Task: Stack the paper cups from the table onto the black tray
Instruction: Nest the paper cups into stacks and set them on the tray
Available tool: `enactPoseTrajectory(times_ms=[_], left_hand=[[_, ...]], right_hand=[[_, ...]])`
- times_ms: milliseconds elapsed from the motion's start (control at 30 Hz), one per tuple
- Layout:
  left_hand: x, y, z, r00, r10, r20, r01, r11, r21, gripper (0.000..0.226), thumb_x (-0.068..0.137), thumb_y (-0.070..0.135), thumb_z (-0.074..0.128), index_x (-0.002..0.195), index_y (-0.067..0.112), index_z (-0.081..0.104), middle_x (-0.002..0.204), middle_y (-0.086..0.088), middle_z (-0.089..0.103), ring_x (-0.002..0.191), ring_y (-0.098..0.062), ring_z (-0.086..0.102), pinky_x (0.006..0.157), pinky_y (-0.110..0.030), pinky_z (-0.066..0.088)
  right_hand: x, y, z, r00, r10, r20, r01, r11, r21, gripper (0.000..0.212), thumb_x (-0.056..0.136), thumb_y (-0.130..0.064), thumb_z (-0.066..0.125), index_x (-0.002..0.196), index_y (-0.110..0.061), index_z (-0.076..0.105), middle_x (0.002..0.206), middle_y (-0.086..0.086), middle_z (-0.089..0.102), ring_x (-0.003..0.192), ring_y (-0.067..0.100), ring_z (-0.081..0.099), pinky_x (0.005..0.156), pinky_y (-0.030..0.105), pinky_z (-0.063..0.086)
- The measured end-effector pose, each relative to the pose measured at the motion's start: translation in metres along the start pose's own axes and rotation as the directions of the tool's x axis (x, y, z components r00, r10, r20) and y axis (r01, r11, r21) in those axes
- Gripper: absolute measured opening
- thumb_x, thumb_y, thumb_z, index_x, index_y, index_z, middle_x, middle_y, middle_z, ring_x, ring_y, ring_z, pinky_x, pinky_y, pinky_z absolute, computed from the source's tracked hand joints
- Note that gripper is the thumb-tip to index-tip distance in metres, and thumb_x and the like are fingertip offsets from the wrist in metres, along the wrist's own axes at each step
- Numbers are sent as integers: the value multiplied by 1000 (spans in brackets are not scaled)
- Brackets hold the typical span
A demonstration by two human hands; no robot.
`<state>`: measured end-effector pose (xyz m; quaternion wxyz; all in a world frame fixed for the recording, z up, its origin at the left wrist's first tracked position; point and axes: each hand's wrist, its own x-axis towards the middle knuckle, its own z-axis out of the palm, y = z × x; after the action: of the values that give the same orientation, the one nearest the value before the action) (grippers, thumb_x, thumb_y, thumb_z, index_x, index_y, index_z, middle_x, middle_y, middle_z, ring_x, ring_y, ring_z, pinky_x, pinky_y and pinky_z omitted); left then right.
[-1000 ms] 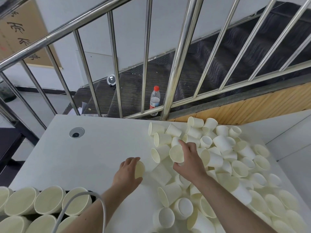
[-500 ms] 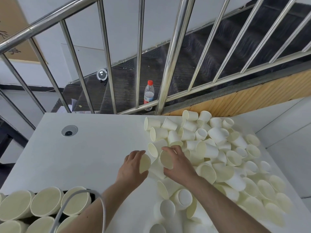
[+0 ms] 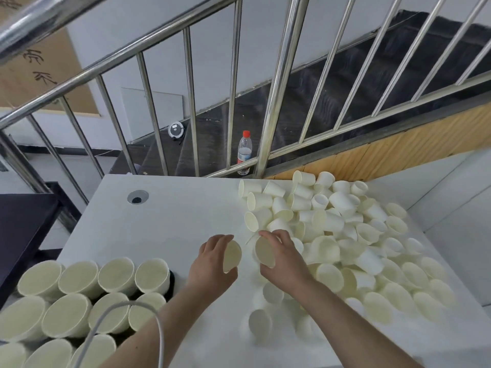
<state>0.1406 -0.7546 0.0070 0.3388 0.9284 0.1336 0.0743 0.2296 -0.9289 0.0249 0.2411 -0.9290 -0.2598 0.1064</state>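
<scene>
Progress check: honestly not even halfway, I'd say. My left hand [image 3: 212, 264] has its fingers wrapped around one paper cup [image 3: 231, 256], and my right hand [image 3: 284, 258] is gripping another cup [image 3: 264, 252], mouths facing each other, a small gap between them, just above the white desk [image 3: 172, 224]. The black tray [image 3: 171, 281] at my lower left already carries rows of cup stacks [image 3: 114, 273]. The loose pile [image 3: 345, 235] on the right is huge though, so plenty left.

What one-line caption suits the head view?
Each hand, left and right, holds a paper cup beside the loose pile.
</scene>
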Motion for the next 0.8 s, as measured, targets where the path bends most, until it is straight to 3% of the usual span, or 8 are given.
enactPoseTrajectory(times_ms=[167,300,633,800], left_hand=[[-61,-2,-13,997,57,-46,-59,998,-33,69,76,23,68,139,24,41,139,8,41,124,-19,43,95,-25,39],[-105,-10,-28,995,52,-87,-56,997,-45,67,75,21,67,138,22,43,136,8,42,123,-19,44,91,-28,44],[-177,-49,-82,983,-73,-168,72,997,-13,70,75,21,68,140,24,41,139,9,40,127,-16,40,87,-23,41],[-200,-92,-118,973,-97,-209,100,995,5,69,74,22,70,138,23,43,139,8,41,127,-17,42,92,-28,44]], right_hand=[[-50,-19,10,999,-49,-11,50,999,22,75,79,-17,65,145,-32,33,143,-5,25,131,13,36,90,26,47],[-80,-38,24,998,-68,8,68,997,36,76,79,-18,65,145,-34,33,141,-6,25,129,14,38,89,29,49],[-117,-115,63,977,-204,61,198,976,90,73,80,-18,63,145,-35,34,137,-8,27,126,14,40,92,24,45],[-118,-169,97,956,-268,124,254,961,113,73,81,-19,64,145,-35,33,140,-7,27,130,13,36,96,25,43]])
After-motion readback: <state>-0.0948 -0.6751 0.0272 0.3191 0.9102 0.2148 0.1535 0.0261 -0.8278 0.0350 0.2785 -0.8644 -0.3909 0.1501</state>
